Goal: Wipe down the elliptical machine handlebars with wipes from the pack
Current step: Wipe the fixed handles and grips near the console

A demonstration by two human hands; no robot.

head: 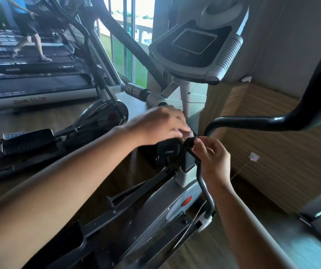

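Black handlebar end (189, 145) pinched by right hand (213, 160); left hand (155, 125) alongside, grip unclear.

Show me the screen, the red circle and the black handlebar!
screen (194, 41): head view, middle of the dark glass.
red circle (186, 200): head view, its centre.
handlebar (252, 121): head view, level stretch of the black bar.

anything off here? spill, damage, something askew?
No spill or damage shows. One oddity: no wipe or pack is in view. The right hand pinches the black rounded end piece of the thin grey bar bare. The left hand is motion-blurred next to it, so its grip is unclear.
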